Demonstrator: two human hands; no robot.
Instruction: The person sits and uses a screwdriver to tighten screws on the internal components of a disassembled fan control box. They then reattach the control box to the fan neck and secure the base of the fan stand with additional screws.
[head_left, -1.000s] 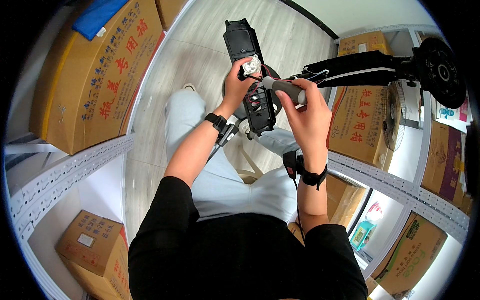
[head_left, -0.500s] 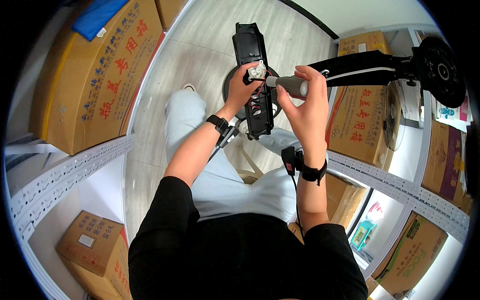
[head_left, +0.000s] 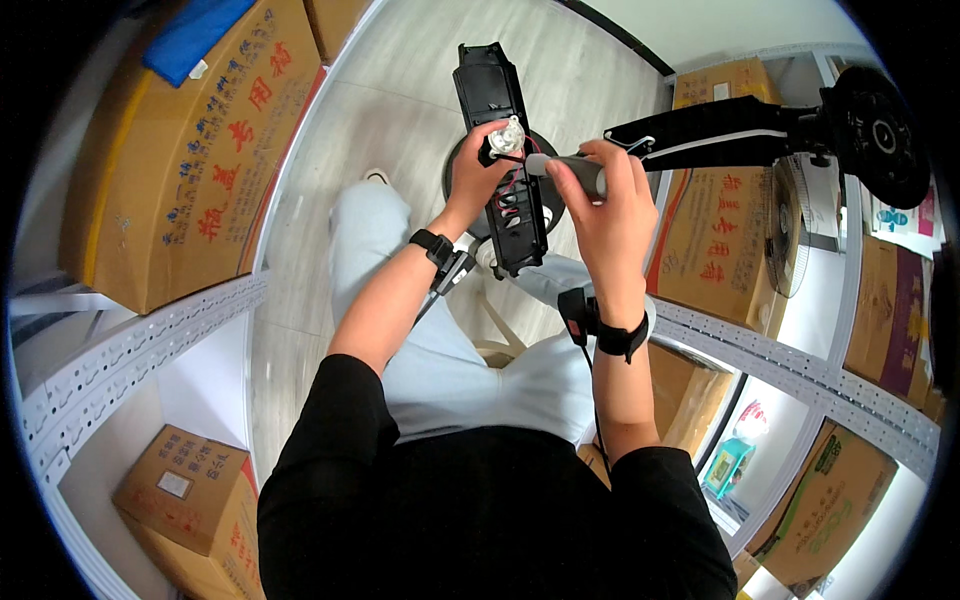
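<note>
My left hand (head_left: 478,168) is closed on a small clear round part (head_left: 507,133), held over a long black plastic housing (head_left: 485,85) with red wires inside. My right hand (head_left: 612,210) grips the grey handle of a screwdriver (head_left: 574,174); its dark shaft points left to the underside of the round part, and whether the tip touches a screw I cannot tell. Beneath the housing is a round black base (head_left: 455,150). To the right a black arm (head_left: 710,140), with a white cable along it, ends in a large black disc (head_left: 880,140).
Shelving (head_left: 140,325) holds cardboard boxes (head_left: 190,190) on both sides, with a blue cloth (head_left: 190,35) on the upper left box. A wire fan guard (head_left: 790,225) is at the right. My legs and the pale floor (head_left: 390,60) are below.
The housing shifted a little right and upright, then slightly back left with my left hand. My right fingers changed their hold on the screwdriver handle, which stays pointed left at the round part.
</note>
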